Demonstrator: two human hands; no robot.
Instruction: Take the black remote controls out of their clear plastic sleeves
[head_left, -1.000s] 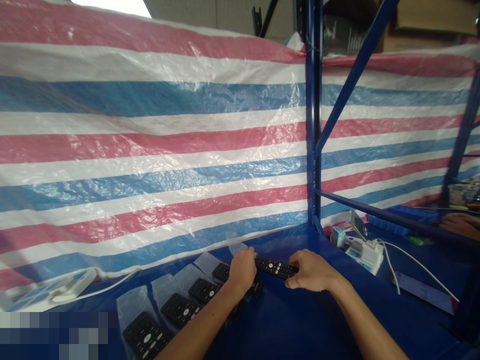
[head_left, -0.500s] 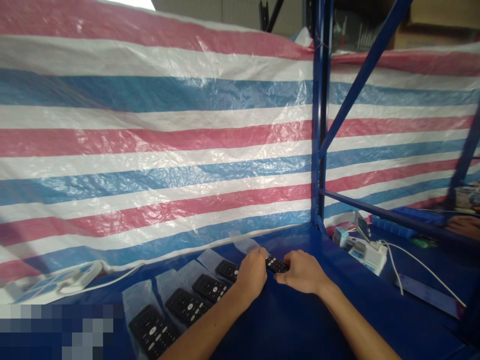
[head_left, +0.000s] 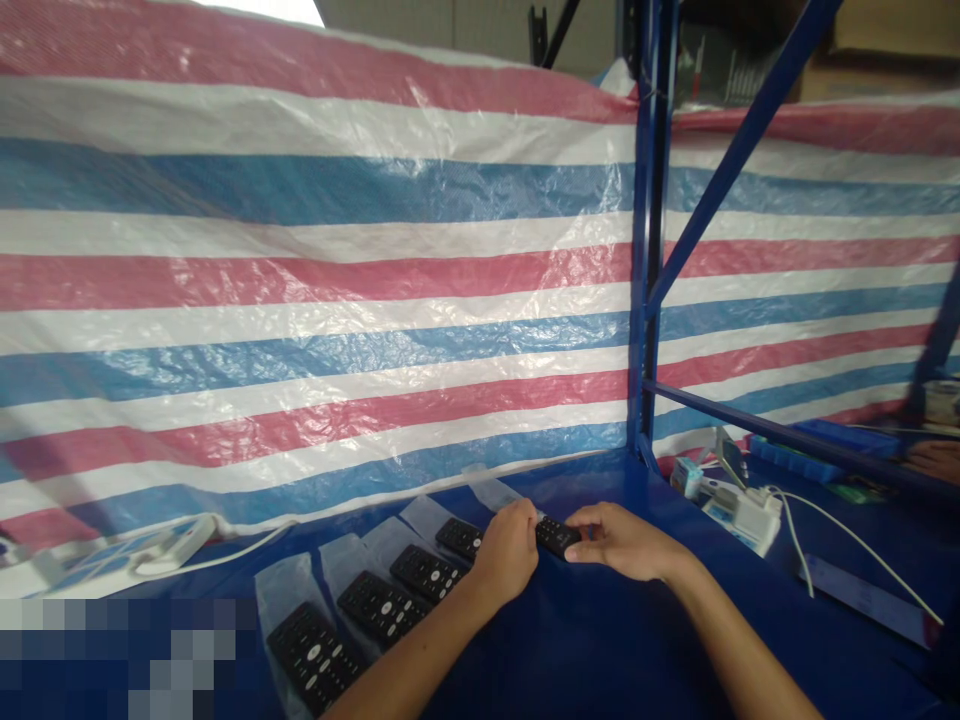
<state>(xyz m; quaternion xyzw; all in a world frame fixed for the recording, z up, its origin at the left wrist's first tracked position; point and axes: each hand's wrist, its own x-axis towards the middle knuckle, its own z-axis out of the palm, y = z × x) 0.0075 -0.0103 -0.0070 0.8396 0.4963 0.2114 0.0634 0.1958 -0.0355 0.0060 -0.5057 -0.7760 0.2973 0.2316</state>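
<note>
A black remote control [head_left: 557, 537] lies between my two hands, at the right end of a row of remotes. My right hand [head_left: 624, 541] grips its near right end between thumb and fingers. Closed at the remote's other end, my left hand [head_left: 511, 545] holds a clear plastic sleeve [head_left: 491, 491], whose flat end sticks out beyond the knuckles. How far the remote sits inside that sleeve is hidden by my left fingers. Left of my hands, several black remotes [head_left: 381, 603] lie side by side, each in or on its own clear sleeve [head_left: 283, 582]. My left forearm covers some of their lower ends.
A blue table [head_left: 585, 630] carries everything. Behind it hangs a striped plastic sheet [head_left: 315, 330] beside a blue metal post [head_left: 646, 250]. A power strip [head_left: 750, 515] with white cables is at right, another white strip [head_left: 180, 540] at left. Someone else's hand [head_left: 932, 458] shows at far right.
My right hand has slid slightly toward the remote's near end, and more of the remote shows. My left hand stays closed in place. The whole view has shifted a little.
</note>
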